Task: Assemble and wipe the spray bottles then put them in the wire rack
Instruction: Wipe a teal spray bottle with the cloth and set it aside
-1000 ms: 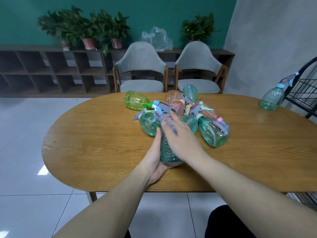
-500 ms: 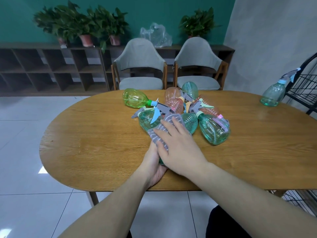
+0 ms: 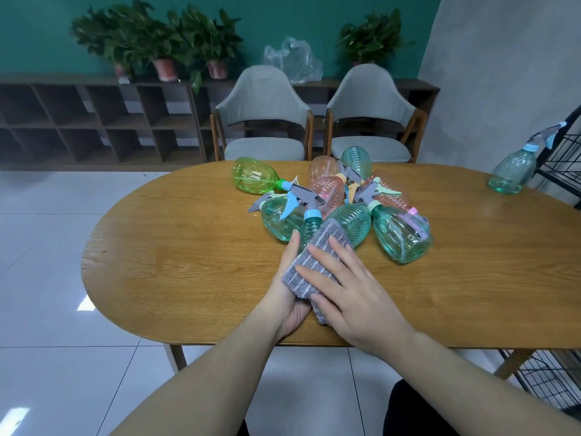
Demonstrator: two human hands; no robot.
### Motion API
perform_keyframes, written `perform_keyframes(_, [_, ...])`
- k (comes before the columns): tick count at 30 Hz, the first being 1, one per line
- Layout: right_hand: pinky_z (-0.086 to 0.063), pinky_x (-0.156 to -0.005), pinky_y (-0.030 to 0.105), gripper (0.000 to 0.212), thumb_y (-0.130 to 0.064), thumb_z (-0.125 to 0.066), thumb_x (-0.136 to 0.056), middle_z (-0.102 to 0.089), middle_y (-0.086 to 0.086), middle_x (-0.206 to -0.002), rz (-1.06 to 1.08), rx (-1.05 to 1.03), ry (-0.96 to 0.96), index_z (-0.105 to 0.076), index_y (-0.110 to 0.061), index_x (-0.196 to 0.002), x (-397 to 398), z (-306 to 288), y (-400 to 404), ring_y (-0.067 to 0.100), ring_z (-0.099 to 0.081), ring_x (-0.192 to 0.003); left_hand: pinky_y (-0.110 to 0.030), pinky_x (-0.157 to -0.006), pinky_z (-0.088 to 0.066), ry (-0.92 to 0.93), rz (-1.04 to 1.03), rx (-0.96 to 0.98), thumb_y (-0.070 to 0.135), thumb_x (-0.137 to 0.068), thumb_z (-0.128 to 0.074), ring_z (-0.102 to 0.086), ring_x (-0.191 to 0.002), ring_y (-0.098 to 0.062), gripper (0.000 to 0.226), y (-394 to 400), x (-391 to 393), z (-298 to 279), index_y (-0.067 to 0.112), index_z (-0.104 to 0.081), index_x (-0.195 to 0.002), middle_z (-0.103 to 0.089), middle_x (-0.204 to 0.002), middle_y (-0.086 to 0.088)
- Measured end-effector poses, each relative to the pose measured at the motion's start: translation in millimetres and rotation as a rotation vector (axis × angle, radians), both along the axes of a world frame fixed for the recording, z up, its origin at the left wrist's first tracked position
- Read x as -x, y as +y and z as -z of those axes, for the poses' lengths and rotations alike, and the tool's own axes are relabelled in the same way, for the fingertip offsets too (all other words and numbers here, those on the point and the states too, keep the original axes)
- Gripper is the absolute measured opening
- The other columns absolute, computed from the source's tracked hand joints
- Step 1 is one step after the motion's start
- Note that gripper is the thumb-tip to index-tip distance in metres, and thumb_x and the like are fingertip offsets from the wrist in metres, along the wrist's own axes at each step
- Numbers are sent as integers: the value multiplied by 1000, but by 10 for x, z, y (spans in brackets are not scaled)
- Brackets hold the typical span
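Right hand (image 3: 352, 297) lies flat, fingers straight, pressing a grey cloth (image 3: 314, 262) over the teal bottle (image 3: 309, 229) to wipe it; left hand (image 3: 289, 291) cups the bottle underneath, probably steadying it. More bottles (image 3: 399, 234) pile behind, and the wire rack (image 3: 562, 171) waits far right.

Oval wooden table (image 3: 188, 262) under heaped spray bottles (image 3: 339, 202) (one teal bottle (image 3: 512, 171) apart, upright).

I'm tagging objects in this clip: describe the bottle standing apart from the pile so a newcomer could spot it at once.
Follow the oval wooden table to its far right edge, beside the black wire rack. There a pale teal spray bottle stands upright with its trigger head fitted. Unlike the bottles heaped at mid-table, it stands alone.
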State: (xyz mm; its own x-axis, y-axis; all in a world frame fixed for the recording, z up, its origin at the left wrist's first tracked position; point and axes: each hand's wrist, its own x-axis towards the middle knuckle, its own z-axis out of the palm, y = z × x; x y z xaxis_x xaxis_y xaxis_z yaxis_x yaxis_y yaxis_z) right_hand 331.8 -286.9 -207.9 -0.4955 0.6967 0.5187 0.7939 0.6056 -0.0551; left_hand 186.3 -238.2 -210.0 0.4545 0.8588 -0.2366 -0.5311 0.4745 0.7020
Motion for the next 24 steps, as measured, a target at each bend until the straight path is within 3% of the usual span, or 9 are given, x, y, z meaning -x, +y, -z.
perform_keyframes(6, [-18,-123,47,51,-41,-33,-102,-20,-6,-164,126,209,214,-37,-30,-151,167,-222,157,15,-3,-153,-46,-103,-53,25,-83,-30,47,-107,-42,-65,-123,-29,49,16,-65,34,16,-59,-140,-69,-131,-15])
perform_keyframes(11, [-4,-122,27,47,-38,-37,-105,-12,-13,-165,189,356,293,-32,-37,-152,267,-420,343,7,-4,-151,-55,-105,-49,-45,-74,-48,46,-107,-40,-68,-119,-27,44,1,-40,35,20,-62,-135,-70,-130,-12])
perform_keyframes(15, [-13,-118,25,46,-41,-34,-106,-17,-16,-163,276,537,570,-30,-44,-151,286,-501,419,1,-14,-148,-57,-106,-46,-99,-46,-48,48,-104,-46,-64,-125,-33,47,-15,-25,37,20,-62,-138,-67,-135,-14])
perform_keyframes(20, [-12,-123,33,48,-40,-31,-103,-15,-5,-165,234,330,303,-36,-34,-151,344,-331,219,18,-12,-152,-38,-80,-62,-143,-117,-35,39,-107,-43,-74,-104,-24,42,32,-34,86,16,-77,-116,-73,-121,-14])
perform_keyframes(24, [-22,-120,52,45,-35,-39,-100,-32,3,-159,130,139,143,-52,-27,-142,284,-121,133,29,-13,-152,-35,-80,-62,-93,-116,10,52,-107,-37,-74,-106,-25,52,29,-53,84,16,-70,-125,-73,-123,-14])
